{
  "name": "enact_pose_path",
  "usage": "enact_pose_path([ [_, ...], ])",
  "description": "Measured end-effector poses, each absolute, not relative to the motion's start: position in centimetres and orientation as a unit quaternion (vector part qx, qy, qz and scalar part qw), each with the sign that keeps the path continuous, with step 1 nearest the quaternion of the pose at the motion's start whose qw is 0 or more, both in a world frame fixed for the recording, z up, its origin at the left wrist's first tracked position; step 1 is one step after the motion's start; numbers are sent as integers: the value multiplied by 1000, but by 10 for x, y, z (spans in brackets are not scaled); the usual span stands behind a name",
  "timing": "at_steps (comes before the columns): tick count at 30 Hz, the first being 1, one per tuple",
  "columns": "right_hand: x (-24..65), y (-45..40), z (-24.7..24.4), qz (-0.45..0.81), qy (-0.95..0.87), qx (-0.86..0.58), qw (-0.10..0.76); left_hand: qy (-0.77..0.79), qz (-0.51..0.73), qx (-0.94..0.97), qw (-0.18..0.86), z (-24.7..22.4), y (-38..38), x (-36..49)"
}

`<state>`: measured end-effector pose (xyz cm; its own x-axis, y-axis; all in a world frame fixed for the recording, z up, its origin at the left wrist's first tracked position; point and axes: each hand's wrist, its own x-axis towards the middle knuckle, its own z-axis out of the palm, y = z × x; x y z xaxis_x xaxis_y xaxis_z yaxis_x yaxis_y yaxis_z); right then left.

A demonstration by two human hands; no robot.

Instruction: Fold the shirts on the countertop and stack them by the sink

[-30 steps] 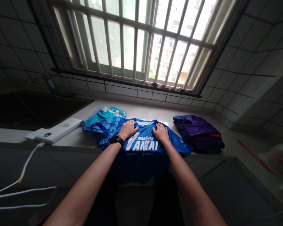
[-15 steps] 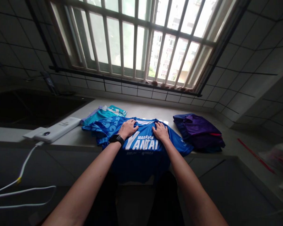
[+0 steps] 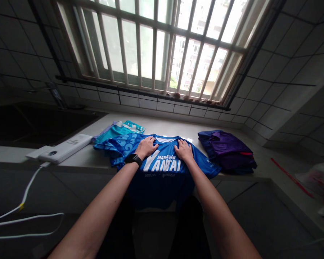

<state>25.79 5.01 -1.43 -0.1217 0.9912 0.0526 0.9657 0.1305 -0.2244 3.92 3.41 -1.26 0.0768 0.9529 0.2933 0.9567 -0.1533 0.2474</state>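
A blue shirt (image 3: 164, 183) with white lettering lies spread over the counter's front edge, its lower part hanging down. My left hand (image 3: 146, 146), with a dark watch (image 3: 133, 159) at the wrist, rests on the shirt just left of the collar. On the other side of the collar, my right hand (image 3: 184, 149) lies on the fabric. Both hands have their fingers spread out, palms down, and hold nothing. Teal folded cloth (image 3: 124, 130) sits behind the shirt's left sleeve. To the right of the shirt is a pile of purple and dark blue clothes (image 3: 226, 149).
A white device (image 3: 66, 148) with a cable (image 3: 29, 187) lies on the counter (image 3: 170, 126) at the left, beside a dark sink (image 3: 29, 124). A red strip (image 3: 291, 177) and a plastic bag (image 3: 317, 178) are at the right. A barred window is behind.
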Motion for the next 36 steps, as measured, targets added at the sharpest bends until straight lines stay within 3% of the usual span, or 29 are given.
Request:
enact_pose_path([
  [36, 258, 50, -15, 69, -747, -654, 99, -650, -189, -736, 7, -15, 37, 38],
])
